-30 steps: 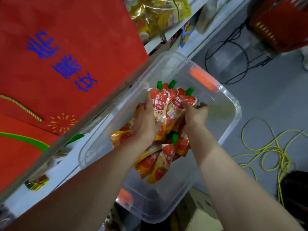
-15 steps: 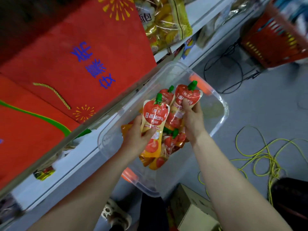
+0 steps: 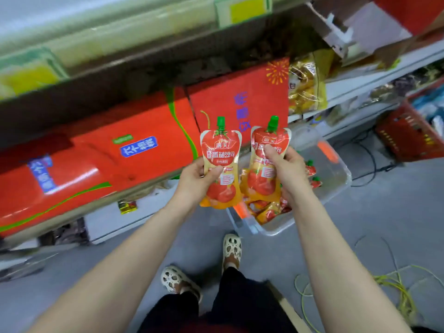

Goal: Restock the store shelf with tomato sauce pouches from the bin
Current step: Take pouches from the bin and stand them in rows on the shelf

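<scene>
My left hand (image 3: 195,180) grips a red and yellow tomato sauce pouch (image 3: 220,150) with a green cap, held upright. My right hand (image 3: 288,171) grips a second upright pouch (image 3: 266,179), thumb across its label. Both pouches hover in front of the shelf (image 3: 144,75), above the floor. The clear plastic bin (image 3: 336,174) sits on the floor below and right of my hands, with several more pouches (image 3: 269,210) lying in it. Part of the bin is hidden behind my right hand and pouch.
Red bags (image 3: 101,169) fill the shelf level ahead, yellow snack packs (image 3: 305,85) further right. A red basket (image 3: 408,131) stands at the far right. Black cables (image 3: 370,159) and a yellow cord (image 3: 396,292) lie on the grey floor. My feet (image 3: 230,248) stand near the bin.
Both hands have lifted their pouches out of the bin and up toward the shelf. The view has swung up and back, so the bin now lies lower right.
</scene>
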Demonstrator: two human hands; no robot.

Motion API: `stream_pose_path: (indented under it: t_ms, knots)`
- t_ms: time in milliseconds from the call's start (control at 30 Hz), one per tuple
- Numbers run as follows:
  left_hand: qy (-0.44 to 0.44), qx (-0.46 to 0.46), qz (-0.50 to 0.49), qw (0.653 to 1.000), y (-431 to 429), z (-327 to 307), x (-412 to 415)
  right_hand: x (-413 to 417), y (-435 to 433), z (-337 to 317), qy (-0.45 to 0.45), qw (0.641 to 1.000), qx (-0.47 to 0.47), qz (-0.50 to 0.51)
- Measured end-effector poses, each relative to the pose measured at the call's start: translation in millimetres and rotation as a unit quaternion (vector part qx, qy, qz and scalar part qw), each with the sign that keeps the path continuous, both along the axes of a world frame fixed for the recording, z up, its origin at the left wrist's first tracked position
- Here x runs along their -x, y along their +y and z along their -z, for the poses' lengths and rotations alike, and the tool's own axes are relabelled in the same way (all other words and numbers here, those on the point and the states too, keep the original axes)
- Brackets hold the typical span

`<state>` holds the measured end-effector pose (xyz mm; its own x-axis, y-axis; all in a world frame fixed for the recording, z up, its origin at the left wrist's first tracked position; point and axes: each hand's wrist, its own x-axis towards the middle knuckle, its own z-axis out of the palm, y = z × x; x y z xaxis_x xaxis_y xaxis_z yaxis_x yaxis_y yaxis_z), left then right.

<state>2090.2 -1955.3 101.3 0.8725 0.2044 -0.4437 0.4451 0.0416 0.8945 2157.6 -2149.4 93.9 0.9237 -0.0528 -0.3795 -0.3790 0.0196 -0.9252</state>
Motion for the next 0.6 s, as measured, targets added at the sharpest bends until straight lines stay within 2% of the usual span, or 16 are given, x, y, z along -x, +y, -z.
stream_pose_path:
  t_ms: [233,333,600]
  knots:
    - [-0.109,0.007,-0.095,0.99,105.6,-78.8,76.6,44.5,98.4,-83.3,-0.084,0.991,0.015,-0.107]
    - [-0.169,-0.005,-0.124,0.978,150.4,-111.7,106.9,62.9,145.8,-121.4,-0.12,0.981,-0.01,-0.15]
    - [-0.28,-0.026,-0.215,0.935,262.0,-193.7,170.2,107.5,278.8,-229.2,-0.23,0.936,-0.049,-0.263]
